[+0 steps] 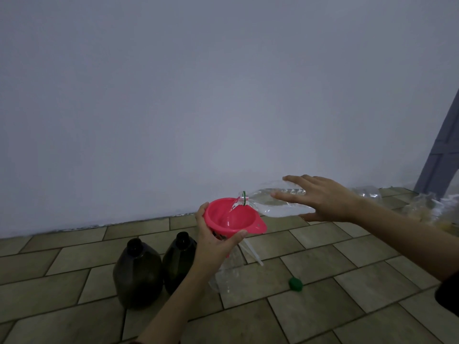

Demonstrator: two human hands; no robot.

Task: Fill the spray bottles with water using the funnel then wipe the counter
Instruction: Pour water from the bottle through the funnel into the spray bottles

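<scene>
My left hand (pixel 215 242) grips a red funnel (pixel 232 217) that sits in the neck of a clear bottle (pixel 227 271) standing on the tiled surface. My right hand (pixel 320 198) holds a clear plastic water bottle (pixel 274 203) tipped on its side, thumb under it and fingers spread over the top. The bottle's mouth, with a green ring, hangs over the funnel's rim and water runs into the funnel. Its green cap (pixel 295 284) lies on the tiles to the right.
Two dark uncapped bottles (pixel 137 271) (pixel 177 259) stand left of the funnel. White tubes (pixel 253 253) lie behind the clear bottle. More clear plastic (pixel 422 207) sits at the far right by a grey frame (pixel 439 155). A plain wall (pixel 198 95) rises behind.
</scene>
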